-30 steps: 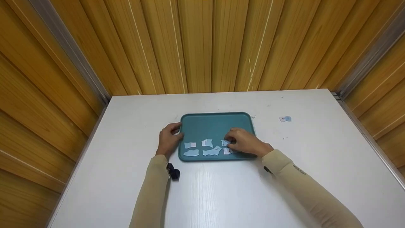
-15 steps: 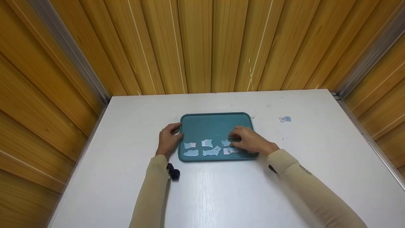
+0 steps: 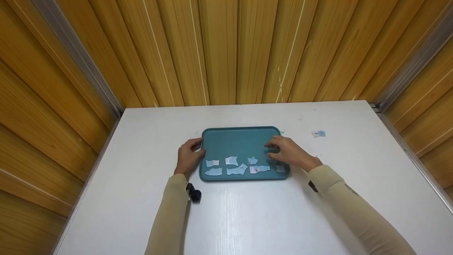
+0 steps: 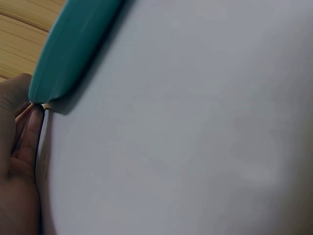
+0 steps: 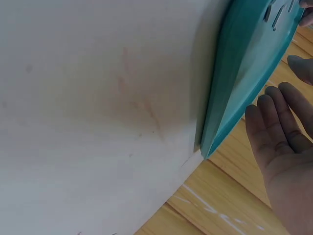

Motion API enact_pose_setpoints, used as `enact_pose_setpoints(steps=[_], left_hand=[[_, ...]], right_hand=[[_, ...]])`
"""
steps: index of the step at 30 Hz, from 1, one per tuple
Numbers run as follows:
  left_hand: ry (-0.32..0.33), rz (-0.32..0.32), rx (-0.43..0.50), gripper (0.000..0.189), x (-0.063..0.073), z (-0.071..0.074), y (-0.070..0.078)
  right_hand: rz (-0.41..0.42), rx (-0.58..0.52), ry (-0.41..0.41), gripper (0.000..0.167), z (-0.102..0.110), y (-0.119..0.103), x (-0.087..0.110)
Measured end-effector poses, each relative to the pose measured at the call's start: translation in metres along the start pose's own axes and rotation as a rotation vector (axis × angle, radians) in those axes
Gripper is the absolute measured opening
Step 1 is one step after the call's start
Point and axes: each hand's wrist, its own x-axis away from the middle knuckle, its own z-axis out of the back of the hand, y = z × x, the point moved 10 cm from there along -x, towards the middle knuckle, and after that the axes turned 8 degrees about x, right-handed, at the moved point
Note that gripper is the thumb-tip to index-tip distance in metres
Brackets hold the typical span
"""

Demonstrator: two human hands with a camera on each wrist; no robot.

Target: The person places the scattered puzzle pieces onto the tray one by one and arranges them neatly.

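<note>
A teal tray (image 3: 244,136) lies on the white table. My left hand (image 3: 189,156) rests against its left edge, thumb and fingertips touching the rim; in the left wrist view, fingers (image 4: 30,132) reach the tray's corner. My right hand (image 3: 292,152) hovers over the tray's right side, fingers loosely bent, thumb apart, nothing between them. Flat light-blue pieces with irregular edges, like jigsaw pieces, lie in two rows along the near half. Nearest my right hand are a small piece (image 3: 252,160), a longer piece (image 3: 260,169) and a piece in the near right corner (image 3: 280,168).
A white-and-light-blue piece (image 3: 318,134) lies on the table, right of the tray. Yellow wood-grain panels (image 3: 221,53) rise behind the table and at both sides. A dark round device (image 3: 194,193) sits at my left wrist.
My right hand has drawn back to the right and away, off the small piece it was touching. That piece and the near right corner piece now show. My left hand stays put.
</note>
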Motion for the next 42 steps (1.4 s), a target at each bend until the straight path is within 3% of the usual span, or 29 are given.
enact_pose_setpoints(steps=[12,28,42], left_hand=[[0.006,0.032,-0.009,0.046,0.000,0.001,-0.003],[0.002,0.051,-0.007,0.046,0.000,0.000,-0.004],[0.001,0.034,-0.011,0.046,-0.001,0.000,-0.003]], right_hand=[[-0.015,-0.071,0.065,0.042,0.024,0.026,0.009],[-0.090,-0.022,0.204,0.033,0.066,0.082,0.037],[-0.244,-0.024,0.241,0.037,0.087,0.138,0.064]])
